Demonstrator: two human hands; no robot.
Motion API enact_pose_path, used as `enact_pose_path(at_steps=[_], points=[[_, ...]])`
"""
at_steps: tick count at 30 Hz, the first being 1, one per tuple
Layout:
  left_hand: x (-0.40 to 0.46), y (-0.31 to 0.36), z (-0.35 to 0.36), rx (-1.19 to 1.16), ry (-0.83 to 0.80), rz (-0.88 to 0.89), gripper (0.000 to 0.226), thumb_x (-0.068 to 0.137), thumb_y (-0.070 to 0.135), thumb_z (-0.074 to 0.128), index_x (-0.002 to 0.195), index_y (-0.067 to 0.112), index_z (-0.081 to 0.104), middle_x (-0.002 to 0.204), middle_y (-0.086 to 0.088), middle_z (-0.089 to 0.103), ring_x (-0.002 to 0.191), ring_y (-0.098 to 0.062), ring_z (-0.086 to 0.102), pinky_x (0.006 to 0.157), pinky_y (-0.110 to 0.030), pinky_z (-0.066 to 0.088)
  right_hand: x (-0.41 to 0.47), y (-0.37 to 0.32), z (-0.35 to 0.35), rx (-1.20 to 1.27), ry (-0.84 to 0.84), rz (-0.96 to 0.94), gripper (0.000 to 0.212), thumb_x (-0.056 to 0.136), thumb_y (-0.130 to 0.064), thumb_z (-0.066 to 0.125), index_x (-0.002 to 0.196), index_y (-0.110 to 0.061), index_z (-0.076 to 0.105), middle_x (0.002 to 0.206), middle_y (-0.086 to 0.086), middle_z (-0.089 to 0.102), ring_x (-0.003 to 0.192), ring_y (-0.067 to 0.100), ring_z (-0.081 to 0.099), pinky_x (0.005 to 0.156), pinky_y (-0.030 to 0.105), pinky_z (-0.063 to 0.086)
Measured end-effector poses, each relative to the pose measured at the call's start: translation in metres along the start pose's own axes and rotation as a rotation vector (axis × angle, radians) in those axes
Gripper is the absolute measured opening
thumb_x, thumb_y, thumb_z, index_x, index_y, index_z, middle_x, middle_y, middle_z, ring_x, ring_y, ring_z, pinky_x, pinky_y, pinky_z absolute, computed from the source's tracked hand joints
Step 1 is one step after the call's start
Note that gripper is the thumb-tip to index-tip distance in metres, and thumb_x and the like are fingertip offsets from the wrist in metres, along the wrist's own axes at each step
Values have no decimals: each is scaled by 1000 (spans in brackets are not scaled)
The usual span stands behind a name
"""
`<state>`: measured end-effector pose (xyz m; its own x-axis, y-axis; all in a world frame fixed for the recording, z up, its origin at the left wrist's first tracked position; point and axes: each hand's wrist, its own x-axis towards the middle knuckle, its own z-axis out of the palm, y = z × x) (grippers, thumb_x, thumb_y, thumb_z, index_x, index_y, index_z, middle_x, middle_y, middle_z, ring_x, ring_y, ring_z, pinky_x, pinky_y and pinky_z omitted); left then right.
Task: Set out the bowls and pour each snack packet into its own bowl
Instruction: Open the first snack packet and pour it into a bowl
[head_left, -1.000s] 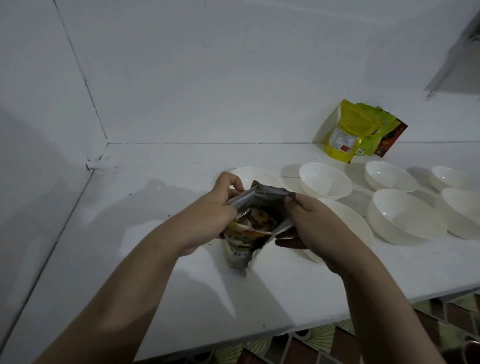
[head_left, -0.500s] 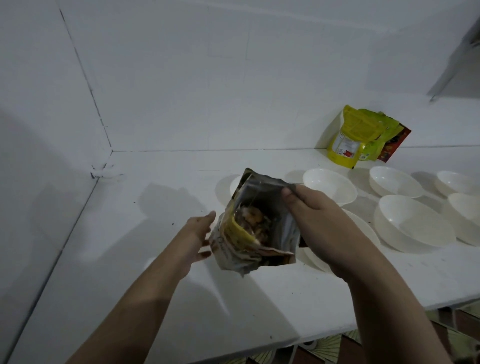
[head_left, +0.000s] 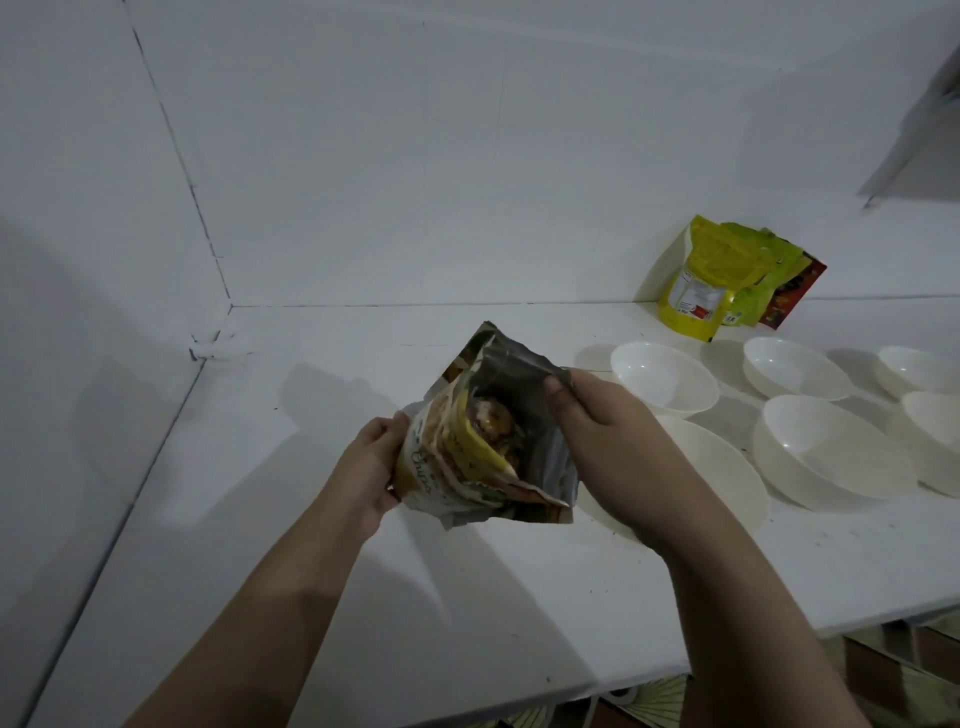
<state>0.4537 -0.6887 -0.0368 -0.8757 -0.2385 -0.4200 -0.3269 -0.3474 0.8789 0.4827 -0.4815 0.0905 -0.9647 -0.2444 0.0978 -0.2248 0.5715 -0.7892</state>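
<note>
An opened snack packet (head_left: 488, 441) with a silver lining and brown pieces inside is held above the white counter (head_left: 291, 545). My right hand (head_left: 602, 436) pinches its torn top edge. My left hand (head_left: 371, 462) grips its lower left side. Several empty white bowls stand to the right: a wide one (head_left: 727, 478) partly under my right hand, a round one (head_left: 665, 376) behind it, a large one (head_left: 831, 452) and another (head_left: 795, 366) further right. Unopened packets, yellow (head_left: 701, 280), green and red, lean on the back wall.
White walls close the counter on the left and at the back, meeting in a corner (head_left: 228, 306). The counter's front edge (head_left: 571, 696) runs along the bottom, with patterned floor tiles (head_left: 883, 675) below. More bowls (head_left: 919, 366) sit at the right frame edge.
Both hands first pulled the packet's mouth open. My left hand then let go and came back to grip the packet's lower side, while my right hand lifted and tilted the packet.
</note>
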Motion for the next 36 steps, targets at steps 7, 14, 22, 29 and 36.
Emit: enact_pose_path(at_steps=[7,14,22,29,36], points=[[15,26,6,-291,-33,-164,41,98,48,48,107,12,63,110,-10,66,102,-26,63,88,-44,52,33,-1,-9,131,86,-44,29,106,-29,37,97,-20,64,92,-7,69,89,13,62,74,31,48],[16,40,13,-356,-183,-329,55,85,68,53,117,23,59,130,-22,51,114,-58,51,92,-65,46,71,6,-11,165,-5,-93,30,105,-29,38,108,-17,66,104,1,70,103,22,62,95,47,49],[28,58,33,-488,-1,-78,56,80,46,74,127,19,56,129,-17,50,110,-39,56,80,-59,56,112,7,-16,194,6,-163,26,98,-23,48,105,-31,73,96,-15,73,97,9,67,90,38,55],[51,64,45,-588,297,9,80,72,42,82,135,24,37,122,-9,45,108,-36,55,75,-50,59,137,20,-20,212,-108,-133,24,99,-31,45,110,-34,66,107,-14,68,104,9,62,87,35,56],[68,67,48,-563,334,37,79,74,38,82,137,22,37,119,-9,50,105,-34,54,77,-50,57,160,37,-15,85,7,-191,23,100,-32,50,109,-26,70,101,-9,71,97,10,65,82,27,55]])
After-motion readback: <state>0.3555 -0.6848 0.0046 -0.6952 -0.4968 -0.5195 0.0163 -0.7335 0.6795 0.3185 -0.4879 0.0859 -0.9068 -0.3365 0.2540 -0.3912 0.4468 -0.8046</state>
